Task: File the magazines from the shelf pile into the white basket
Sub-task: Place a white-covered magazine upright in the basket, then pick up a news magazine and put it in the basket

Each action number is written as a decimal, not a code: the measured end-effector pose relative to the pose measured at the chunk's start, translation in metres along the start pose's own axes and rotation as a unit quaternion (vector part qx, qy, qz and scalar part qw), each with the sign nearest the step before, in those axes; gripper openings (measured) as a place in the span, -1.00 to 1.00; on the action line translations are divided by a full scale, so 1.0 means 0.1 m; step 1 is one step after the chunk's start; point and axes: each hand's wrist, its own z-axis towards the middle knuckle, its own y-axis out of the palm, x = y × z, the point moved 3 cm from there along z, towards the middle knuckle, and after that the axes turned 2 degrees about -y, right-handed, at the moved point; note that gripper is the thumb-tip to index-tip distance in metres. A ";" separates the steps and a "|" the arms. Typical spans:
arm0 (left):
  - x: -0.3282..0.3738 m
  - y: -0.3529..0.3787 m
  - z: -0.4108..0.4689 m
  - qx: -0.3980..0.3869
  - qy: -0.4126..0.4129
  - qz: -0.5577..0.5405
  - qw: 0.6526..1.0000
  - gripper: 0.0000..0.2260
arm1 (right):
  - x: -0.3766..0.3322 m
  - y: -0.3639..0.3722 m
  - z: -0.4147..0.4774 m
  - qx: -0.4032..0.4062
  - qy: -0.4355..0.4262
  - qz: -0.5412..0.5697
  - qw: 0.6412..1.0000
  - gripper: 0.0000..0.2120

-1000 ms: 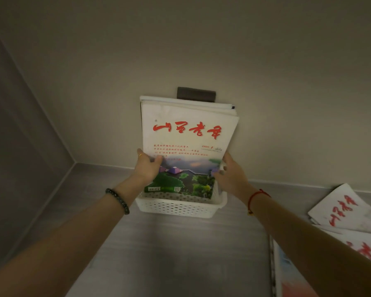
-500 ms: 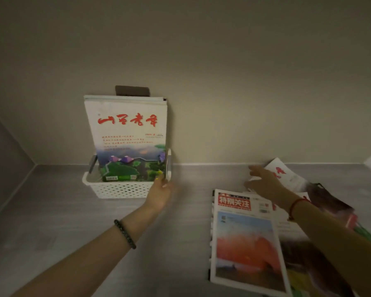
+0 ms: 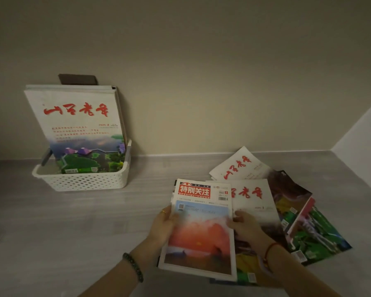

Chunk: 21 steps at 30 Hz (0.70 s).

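Two hands clasp one magazine [image 3: 198, 230] by its side edges, left hand [image 3: 162, 225] and right hand [image 3: 243, 227], atop the shelf pile [image 3: 287, 211] toward the shelf's right end; white basket [image 3: 83, 181] near the back-left corner holds upright magazines

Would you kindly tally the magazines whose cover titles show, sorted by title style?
Red brush-script title: 3 (basket copy, rear pile copy, middle pile copy)
Red banner title: 1 (banner magazine, held by left hand and right hand)
Total: 4
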 end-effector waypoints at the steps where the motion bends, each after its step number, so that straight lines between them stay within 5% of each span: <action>1: 0.00 0.02 -0.01 0.008 0.003 0.004 1.000 -0.75 | 0.03 0.03 0.00 0.001 0.000 0.016 1.000 -0.89; 5: -0.03 0.06 -0.03 0.037 -0.007 -0.014 0.999 -0.90 | 0.16 0.02 0.01 0.010 -0.002 0.043 0.999 -0.89; 8: -0.04 0.09 -0.05 0.028 -0.011 -0.016 0.999 -0.86 | 0.22 -0.08 0.00 0.035 -0.020 0.034 0.999 -0.98; 12: -0.08 0.14 -0.09 -0.010 -0.019 -0.022 1.000 -0.83 | 0.13 -0.23 -0.01 0.059 -0.077 0.021 0.995 -0.85; 21: 0.46 -0.46 -0.21 0.064 0.064 0.007 0.996 -0.72 | -0.99 -0.36 -0.20 0.045 -0.229 0.073 0.970 -0.92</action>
